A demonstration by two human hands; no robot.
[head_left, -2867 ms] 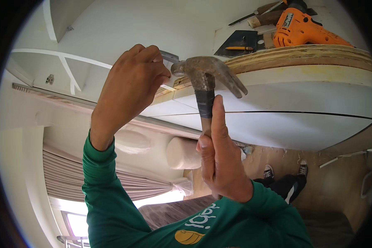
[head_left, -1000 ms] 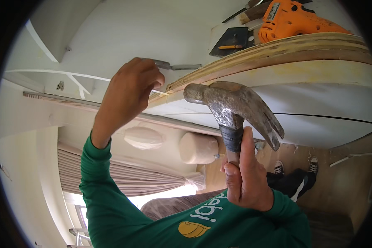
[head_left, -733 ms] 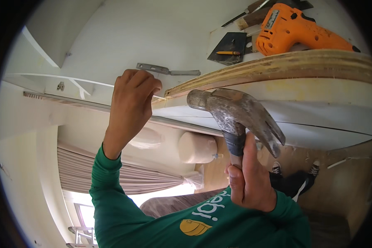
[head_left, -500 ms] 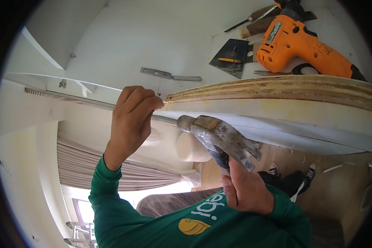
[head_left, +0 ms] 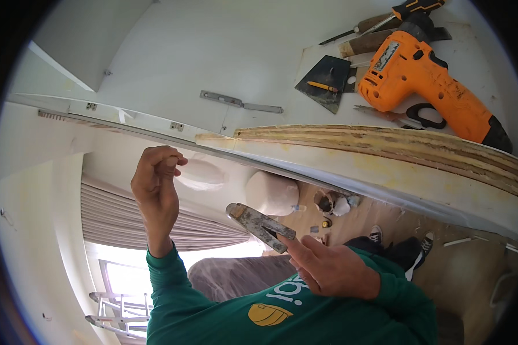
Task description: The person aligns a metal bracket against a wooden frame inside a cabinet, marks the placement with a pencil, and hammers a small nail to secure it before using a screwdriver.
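Hammer, grey worn steel head (head_left: pixel 260 226), gripped by right hand (head_left: pixel 328 267) below layered plywood panel edge (head_left: pixel 385 150). Left hand (head_left: pixel 155 181) pinched closed under same edge; content cannot be told. Slip risk judged: fingers could be struck.

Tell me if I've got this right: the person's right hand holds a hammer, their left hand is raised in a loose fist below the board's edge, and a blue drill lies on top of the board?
Not quite: the drill is orange, not blue, as the head view shows. The rest stands: the right hand holds the hammer, the left hand is raised in a loose fist below the edge of the board, and the drill lies on top.
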